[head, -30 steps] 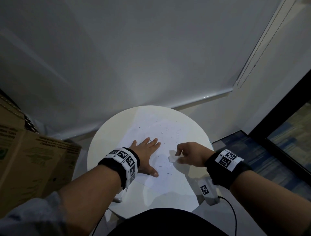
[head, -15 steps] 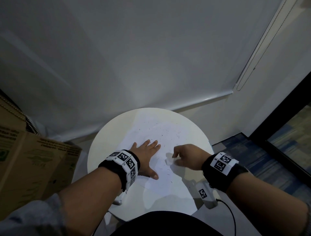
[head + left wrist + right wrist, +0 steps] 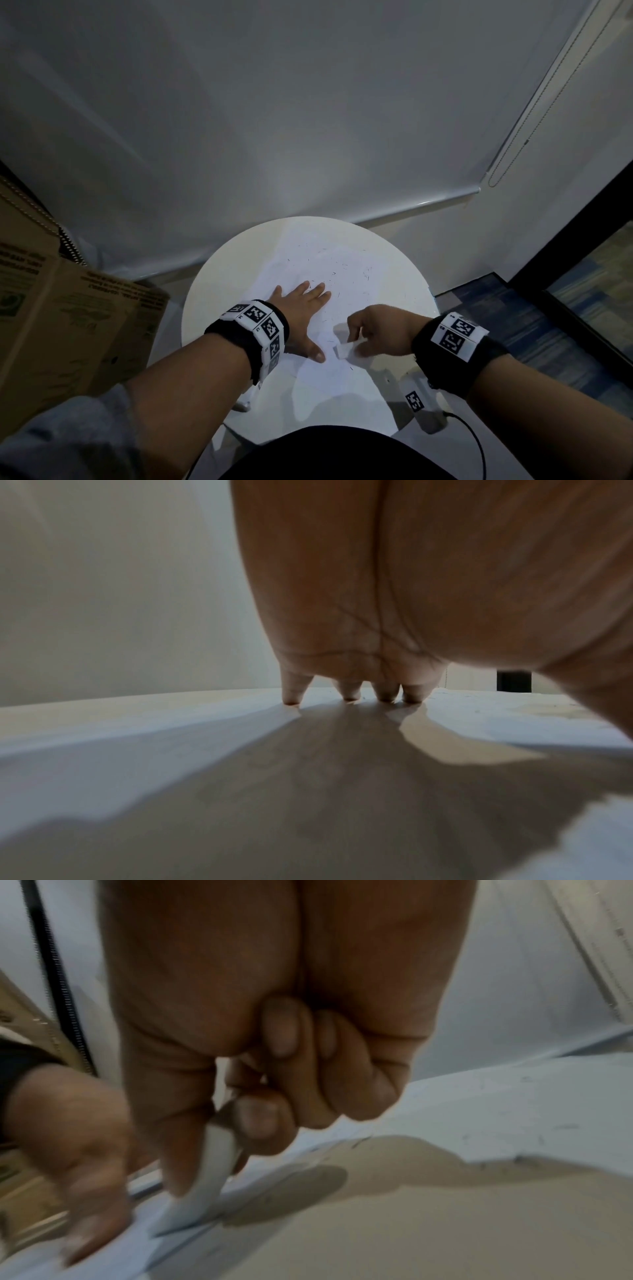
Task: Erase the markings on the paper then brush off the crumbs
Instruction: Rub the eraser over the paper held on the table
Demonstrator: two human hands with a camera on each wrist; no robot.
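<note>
A white sheet of paper (image 3: 346, 274) lies on a round white table (image 3: 219, 274), strewn with small dark eraser crumbs (image 3: 334, 273). My left hand (image 3: 301, 305) lies flat on the paper with fingers spread, pressing it down; its fingertips (image 3: 349, 695) touch the sheet. My right hand (image 3: 373, 334) pinches a white eraser (image 3: 342, 342) between thumb and fingers, its lower end on the paper just right of my left thumb. The right wrist view shows the eraser (image 3: 209, 1172) tilted against the sheet, with the other fingers curled into the palm.
A cardboard box (image 3: 68, 325) stands left of the table. A drawn roller blind (image 3: 308, 120) hangs behind it, with a cord at the right. A small tagged white device (image 3: 416, 401) with a black cable sits at the table's near right edge.
My right hand with the eraser has moved left and nearer to me, toward my left thumb. My left hand has stayed flat on the paper.
</note>
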